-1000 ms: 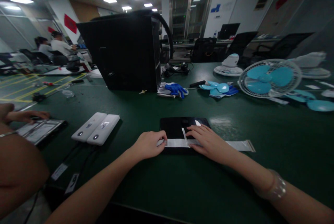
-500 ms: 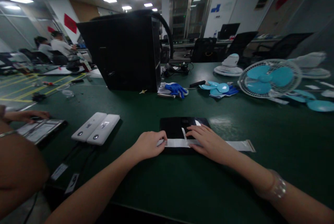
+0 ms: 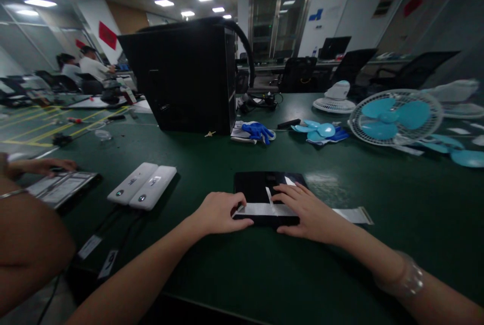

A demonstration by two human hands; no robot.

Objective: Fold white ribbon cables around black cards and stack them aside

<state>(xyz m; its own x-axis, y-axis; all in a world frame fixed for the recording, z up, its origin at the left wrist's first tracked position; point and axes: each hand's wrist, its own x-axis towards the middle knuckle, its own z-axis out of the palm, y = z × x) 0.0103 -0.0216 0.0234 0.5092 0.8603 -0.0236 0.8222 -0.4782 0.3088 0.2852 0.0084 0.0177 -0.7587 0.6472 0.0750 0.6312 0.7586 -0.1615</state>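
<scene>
A flat black device (image 3: 257, 188) lies on the green table (image 3: 234, 274) right in front of me. Across its near edge runs a white flat ribbon cable (image 3: 351, 214), trailing off to the right. My left hand (image 3: 219, 212) rests at the device's near left corner, fingers curled, thumb and fingertips pinching the cable's left end. On the right half of the device lies my right hand (image 3: 308, 210), its fingers spread flat and pressing the cable down.
A black computer case (image 3: 185, 80) stands behind. Two white boxes (image 3: 141, 193) with cords lie left. Blue gloves (image 3: 256, 131), loose fan blades (image 3: 317, 129) and a white-caged fan (image 3: 395, 115) sit at the back right. Another person's arm (image 3: 26, 234) and hand (image 3: 41, 166) work at the far left.
My left thumb has slid right along the near edge of the device. My right hand has hardly moved. The view shifted slightly.
</scene>
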